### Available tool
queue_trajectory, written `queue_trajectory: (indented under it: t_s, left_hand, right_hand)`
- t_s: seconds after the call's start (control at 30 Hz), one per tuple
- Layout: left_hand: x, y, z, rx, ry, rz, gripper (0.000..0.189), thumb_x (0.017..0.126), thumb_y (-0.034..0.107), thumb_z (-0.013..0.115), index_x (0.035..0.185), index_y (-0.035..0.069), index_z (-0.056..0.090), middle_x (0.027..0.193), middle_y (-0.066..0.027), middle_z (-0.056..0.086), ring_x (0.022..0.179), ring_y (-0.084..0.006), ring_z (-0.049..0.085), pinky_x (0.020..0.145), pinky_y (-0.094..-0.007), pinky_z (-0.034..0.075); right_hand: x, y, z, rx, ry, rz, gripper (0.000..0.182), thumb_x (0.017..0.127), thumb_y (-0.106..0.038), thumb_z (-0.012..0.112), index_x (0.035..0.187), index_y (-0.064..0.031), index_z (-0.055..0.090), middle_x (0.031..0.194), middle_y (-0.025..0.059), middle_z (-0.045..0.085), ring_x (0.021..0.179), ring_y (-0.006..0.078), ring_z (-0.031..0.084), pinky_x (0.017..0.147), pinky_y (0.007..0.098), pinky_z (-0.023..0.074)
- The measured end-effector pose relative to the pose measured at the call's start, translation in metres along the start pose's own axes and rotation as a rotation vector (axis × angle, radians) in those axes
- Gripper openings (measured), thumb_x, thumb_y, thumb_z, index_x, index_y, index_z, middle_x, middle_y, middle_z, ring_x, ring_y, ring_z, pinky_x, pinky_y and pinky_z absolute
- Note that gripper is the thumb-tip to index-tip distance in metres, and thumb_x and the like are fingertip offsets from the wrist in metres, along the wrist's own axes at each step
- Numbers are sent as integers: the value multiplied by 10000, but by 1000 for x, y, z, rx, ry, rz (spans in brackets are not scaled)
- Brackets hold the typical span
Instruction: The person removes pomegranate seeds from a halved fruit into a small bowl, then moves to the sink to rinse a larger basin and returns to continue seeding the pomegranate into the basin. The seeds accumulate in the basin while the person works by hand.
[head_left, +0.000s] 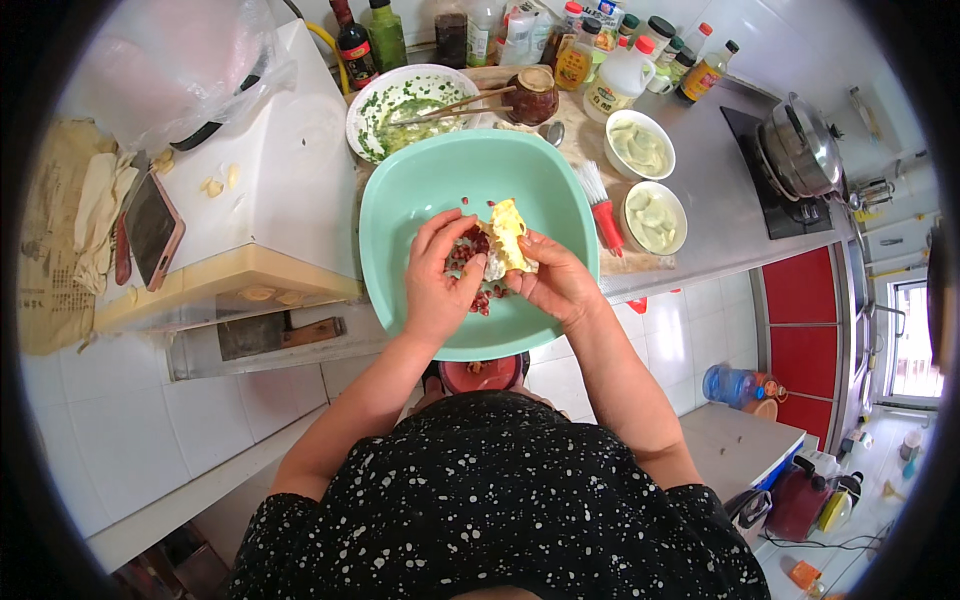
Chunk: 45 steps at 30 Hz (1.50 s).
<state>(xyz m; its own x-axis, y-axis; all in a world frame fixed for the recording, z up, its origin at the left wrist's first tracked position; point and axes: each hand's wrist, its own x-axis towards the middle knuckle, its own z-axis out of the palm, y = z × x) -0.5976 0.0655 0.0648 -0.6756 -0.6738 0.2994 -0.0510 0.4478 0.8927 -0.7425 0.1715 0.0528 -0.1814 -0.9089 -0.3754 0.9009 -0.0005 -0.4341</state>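
A piece of pomegranate (508, 229), with pale yellow pith and membrane showing, is held over a large mint-green plastic basin (390, 187). My right hand (559, 277) pinches its right side between thumb and fingers. On its left side, my left hand (442, 270) has fingertips and thumb around the edge with dark red arils. Loose pomegranate arils (481, 301) lie on the basin floor beneath, partly hidden by my hands. A few more arils sit just beyond my fingertips.
Behind the basin stands a white bowl (365, 112) of green-flecked liquid with chopsticks across it. To the right are a red-handled pastry brush (606, 225) and two white bowls of pale food (641, 146). A smartphone (152, 231) and a cleaver (255, 336) are left. Bottles line the wall.
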Motion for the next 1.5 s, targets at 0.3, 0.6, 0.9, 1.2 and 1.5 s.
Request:
queue_trajectory:
  t_s: [0.3, 0.6, 0.9, 1.2, 1.5]
  left_hand:
    - [13, -15, -15, -682, -214, -412, 411, 868, 93, 598, 1262, 39, 489, 1202, -97, 551, 1042, -175, 557, 899, -303, 457]
    - [7, -24, -15, -1073, -228, -640, 196, 875, 60, 583, 1065, 15, 573, 967, -69, 612, 868, -140, 602, 759, -297, 520]
    - [15, -14, -23, -587, -233, -424, 104, 875, 69, 617, 972, 31, 616, 855, -7, 629, 755, -49, 567, 662, -212, 485]
    - [15, -9, -24, -339, -415, -255, 112, 849, 73, 651, 954, 35, 638, 809, 10, 626, 734, -40, 544, 665, -215, 477]
    - [16, -12, -21, -292, -417, -293, 108, 858, 108, 644, 924, 27, 614, 797, -11, 631, 720, -59, 552, 658, -239, 480]
  right_hand:
    - [-6, -3, 7, 21, -105, 25, 294, 911, -115, 550, 1183, -14, 505, 1113, 106, 601, 949, 191, 627, 791, 317, 545]
    - [-10, 2, 13, -110, -86, -36, 264, 905, -118, 568, 1142, -6, 535, 1084, 101, 611, 959, 178, 625, 806, 305, 541]
    - [-21, 0, 25, -360, 35, -119, 368, 899, -221, 555, 1193, 0, 529, 1072, 74, 621, 999, 178, 601, 867, 320, 491]
    - [-24, 0, 43, -836, 300, -135, 243, 807, -252, 701, 864, -20, 660, 775, 18, 646, 700, 90, 591, 642, 231, 466]
    - [-23, 16, 31, -997, 317, -321, 180, 794, -159, 695, 862, 6, 675, 751, 43, 658, 659, 90, 590, 597, 242, 477]
